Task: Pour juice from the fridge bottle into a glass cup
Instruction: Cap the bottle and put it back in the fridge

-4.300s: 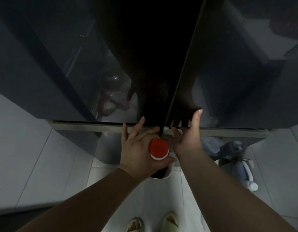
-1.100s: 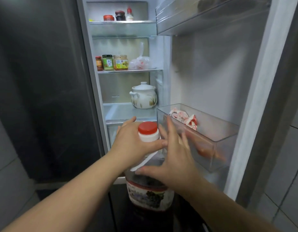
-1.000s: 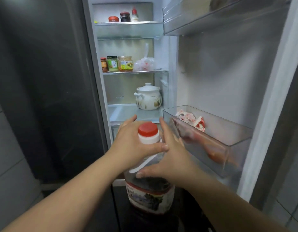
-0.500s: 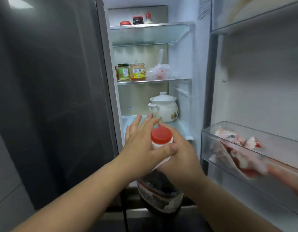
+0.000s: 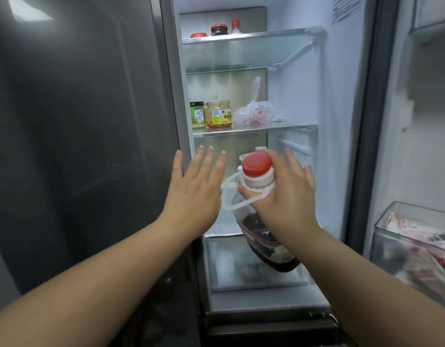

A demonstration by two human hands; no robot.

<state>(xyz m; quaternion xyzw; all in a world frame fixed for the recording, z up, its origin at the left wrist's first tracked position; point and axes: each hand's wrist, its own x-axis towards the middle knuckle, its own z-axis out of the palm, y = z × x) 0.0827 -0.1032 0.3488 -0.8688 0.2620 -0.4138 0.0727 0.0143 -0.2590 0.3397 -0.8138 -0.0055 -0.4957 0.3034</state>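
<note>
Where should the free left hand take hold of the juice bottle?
Probably the white loop handle, approached from the left. It juts from the neck toward the open left hand. The right hand grips the neck under the red cap, and the juice bottle hangs tilted.

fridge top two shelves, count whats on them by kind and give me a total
jars: 4 (one on the top shelf shows only its red lid)
squeeze bottle: 1
plastic bag: 1
total: 6
</note>
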